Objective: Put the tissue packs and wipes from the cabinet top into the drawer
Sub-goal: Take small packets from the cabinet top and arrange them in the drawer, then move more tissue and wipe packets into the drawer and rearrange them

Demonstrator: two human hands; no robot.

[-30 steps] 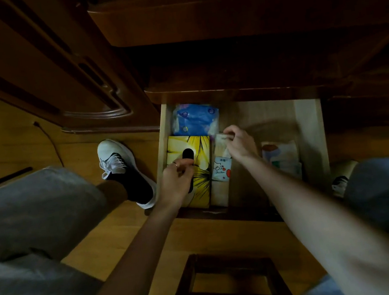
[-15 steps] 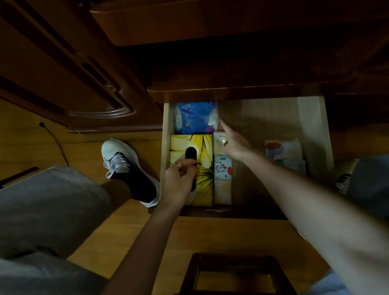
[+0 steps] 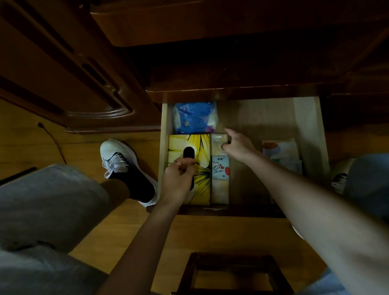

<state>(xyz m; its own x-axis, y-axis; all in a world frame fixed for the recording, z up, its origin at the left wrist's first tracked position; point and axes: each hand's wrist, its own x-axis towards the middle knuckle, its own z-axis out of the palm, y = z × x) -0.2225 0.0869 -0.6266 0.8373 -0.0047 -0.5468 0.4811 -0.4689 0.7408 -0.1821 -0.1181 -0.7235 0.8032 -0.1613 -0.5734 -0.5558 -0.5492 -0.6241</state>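
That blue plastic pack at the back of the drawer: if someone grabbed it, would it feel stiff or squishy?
Probably squishy: the blue plastic pack has rounded, puffy edges and wrinkled film, unlike the flat-sided yellow tissue box in front of it. Likely light for its size, if it holds tissue or wipes. The glossy wrap may be a bit slippery, but it should not roll.

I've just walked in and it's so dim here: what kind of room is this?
Probably a room in a home, perhaps a bedroom: dark carved wooden cabinet, wood floor, and an open drawer holding a yellow tissue box and wipes.
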